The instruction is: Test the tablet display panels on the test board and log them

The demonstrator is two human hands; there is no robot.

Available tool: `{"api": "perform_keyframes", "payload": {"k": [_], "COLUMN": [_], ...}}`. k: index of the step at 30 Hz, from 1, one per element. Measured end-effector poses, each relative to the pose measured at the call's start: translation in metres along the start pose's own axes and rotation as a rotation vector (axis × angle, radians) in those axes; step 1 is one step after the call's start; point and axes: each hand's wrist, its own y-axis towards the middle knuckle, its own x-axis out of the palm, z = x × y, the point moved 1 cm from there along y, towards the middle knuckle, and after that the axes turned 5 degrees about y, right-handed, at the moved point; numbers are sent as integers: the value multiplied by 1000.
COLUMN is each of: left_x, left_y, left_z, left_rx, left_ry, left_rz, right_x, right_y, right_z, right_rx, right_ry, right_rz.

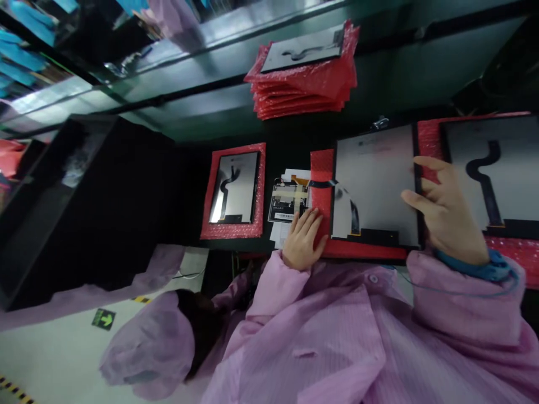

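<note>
A display panel [379, 185] with a dark flex cable lies in front of me, partly over a red bubble-wrap sheet [321, 196]. My right hand [452, 216] grips the panel's right edge, thumb on its face. My left hand [304, 238] rests with fingers stretched out on the red wrap's lower left part. Just beyond those fingertips is a circuit board [287, 199] with orange flex and pale tape, lying on white paper. The panel's dark cable reaches left across the wrap to the board's top right.
Another panel [240, 188] on red wrap lies to the left, and one more [501, 168] at the right. A stack of red bubble-wrap packs [301, 90] stands at the back, a panel on top. Black bins [126, 168] are at left. A capped person [151, 342] is at lower left.
</note>
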Motion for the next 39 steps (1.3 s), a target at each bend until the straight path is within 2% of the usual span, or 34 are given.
{"api": "perform_keyframes", "payload": {"k": [4, 6, 8, 10, 13, 15, 17, 19, 20, 23, 26, 33, 39], "left_x": [0, 0, -2, -6, -23, -38, -49, -52, -50, -36, -24, -17, -16], "left_y": [-1, -1, -2, -1, 6, 19, 38, 61, 72, 97, 103, 96, 96], "left_z": [-2, -2, -1, 1, 3, 2, -4, -15, -22, -41, -50, -48, -48], "left_rx": [11, 20, 29, 39, 57, 58, 15, -46, -65, -55, -5, 73, 123], "left_ry": [-23, -26, -33, -43, -85, -130, -141, -111, -94, -65, -55, -65, -59], "left_rz": [3, 10, 15, 17, 65, 178, 348, 466, 471, 315, 189, 141, 191], "right_x": [18, 22, 21, 16, 16, 29, 52, 78, 89, 111, 115, 119, 120], "right_y": [2, 2, -1, -4, -2, 7, 23, 42, 50, 65, 64, 57, 55], "right_z": [36, 52, 58, 50, 21, 2, -10, -11, -10, -1, 4, 10, 15], "right_rx": [219, 225, 189, 99, -71, -175, -263, -288, -266, -156, -123, -187, -240], "right_ry": [236, 218, 60, -224, -563, -582, -481, -380, -332, -205, -159, -145, -128], "right_rz": [-53, -87, -72, -12, 23, -53, -178, -305, -376, -529, -568, -585, -597]}}
